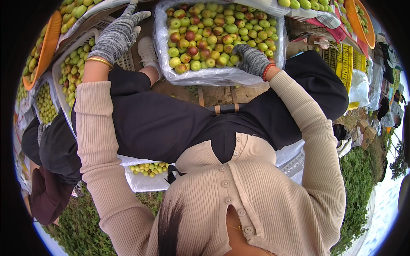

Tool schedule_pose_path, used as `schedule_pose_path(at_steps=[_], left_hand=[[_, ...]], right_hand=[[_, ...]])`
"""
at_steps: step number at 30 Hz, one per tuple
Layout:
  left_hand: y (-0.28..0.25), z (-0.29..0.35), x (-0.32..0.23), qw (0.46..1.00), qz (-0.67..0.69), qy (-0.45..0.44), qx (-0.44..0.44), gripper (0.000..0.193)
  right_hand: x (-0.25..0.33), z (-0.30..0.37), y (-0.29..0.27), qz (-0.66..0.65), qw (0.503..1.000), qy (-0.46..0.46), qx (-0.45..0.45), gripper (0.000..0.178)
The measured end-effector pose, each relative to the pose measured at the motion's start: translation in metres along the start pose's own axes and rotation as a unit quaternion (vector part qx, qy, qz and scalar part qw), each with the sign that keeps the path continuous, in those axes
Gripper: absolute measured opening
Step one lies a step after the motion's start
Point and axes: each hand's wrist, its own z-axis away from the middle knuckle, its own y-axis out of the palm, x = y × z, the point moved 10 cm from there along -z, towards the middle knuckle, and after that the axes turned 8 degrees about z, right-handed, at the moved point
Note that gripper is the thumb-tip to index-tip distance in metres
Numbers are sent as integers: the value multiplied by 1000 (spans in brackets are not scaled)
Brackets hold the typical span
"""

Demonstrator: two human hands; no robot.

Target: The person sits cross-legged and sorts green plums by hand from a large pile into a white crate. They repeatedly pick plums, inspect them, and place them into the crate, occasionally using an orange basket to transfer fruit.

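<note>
My left hand (116,37), in a grey knitted glove, is raised at the upper left with its fingers stretched apart, and I see nothing held in it. Below it is a pale crate of green jujubes (73,70). A plastic-lined crate (171,78) stands in front of me, full of green and red-brown jujubes (209,36). Over its near right corner lies my right hand (253,62), gloved the same way. Its slightly bent fingers rest among the jujubes, and their tips are partly hidden.
Orange baskets (46,49) of jujubes stand at the far left, another orange basket (366,21) at the upper right. Yellow crates (339,64) stand beyond my right knee. Another person's dark-clothed legs (55,145) are close on my left. A white-lined container (147,181) with jujubes is behind me.
</note>
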Motion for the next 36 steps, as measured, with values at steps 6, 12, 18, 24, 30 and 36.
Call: schedule_pose_path(at_steps=[6,12,18,24,30,36], left_hand=[[-15,6,-25,999,-46,20,-19,48],[3,2,6,928,326,-170,62,47],[-8,3,-9,998,31,42,-24,45],[-9,-1,-6,998,17,37,-45,46],[-18,3,-21,1000,-5,25,-18,45],[-22,5,-28,996,89,-4,-12,45]], right_hand=[[13,1,-2,107,993,45,16,56],[40,1,-19,132,991,-26,-8,54],[67,-3,-9,142,983,-112,-5,45],[51,3,-14,46,987,-148,-38,38],[49,4,-9,76,989,-123,-13,35],[84,-8,-8,161,978,-134,-20,36]])
